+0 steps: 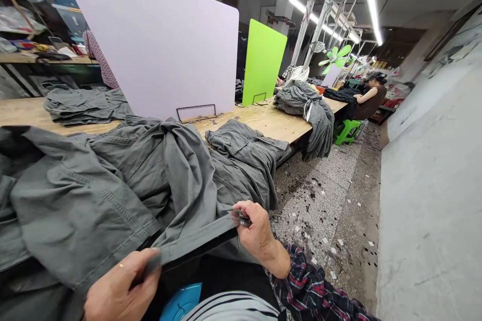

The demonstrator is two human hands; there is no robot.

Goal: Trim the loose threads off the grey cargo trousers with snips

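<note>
- Fingers of the left hand [122,286], well in front of the lilac panel [161,35], pinch one end of a flat edge strip [196,238].
- Right hand [256,233], also in front of the panel, has its fingers curled closed around a small metallic object [244,218], mostly hidden, at the strip's other end; whether they pinch cloth too, I cannot tell.
- Grey garment [188,160], joined to that strip, lies rumpled on the panel's near side, among similar grey cloth.
- Woven cloth, probably soft and bendy, unlikely to slip or break; the edge should feel light, though the heaped folds may drag.
- Best hold, I judge: both ends of the strip, where layered cloth looks firmer, keeping it taut.
- Tabletop [276,120] runs beneath the panel, with a grey stack [86,105] at its left and a tied grey bundle [297,98] well to its right.
</note>
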